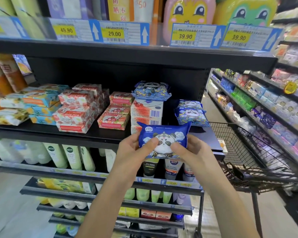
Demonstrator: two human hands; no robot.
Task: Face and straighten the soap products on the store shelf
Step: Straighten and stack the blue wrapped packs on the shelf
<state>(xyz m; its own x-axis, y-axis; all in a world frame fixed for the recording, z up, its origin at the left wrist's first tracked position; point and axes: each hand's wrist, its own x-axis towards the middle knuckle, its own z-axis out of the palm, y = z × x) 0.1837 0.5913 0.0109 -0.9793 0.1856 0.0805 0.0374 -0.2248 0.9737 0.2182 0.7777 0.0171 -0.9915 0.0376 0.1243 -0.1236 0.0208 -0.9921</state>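
My left hand (133, 152) and right hand (190, 154) each grip an end of a blue panda soap pack (163, 142), thumbs on its face, before the shelf (58, 133).

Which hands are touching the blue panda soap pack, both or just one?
Touching, both. The head view shows the left hand and right hand gripping the blue panda soap pack, thumbs pressed on its front.

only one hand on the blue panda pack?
No, the left hand and the right hand both pinch the blue panda pack, one at each end.
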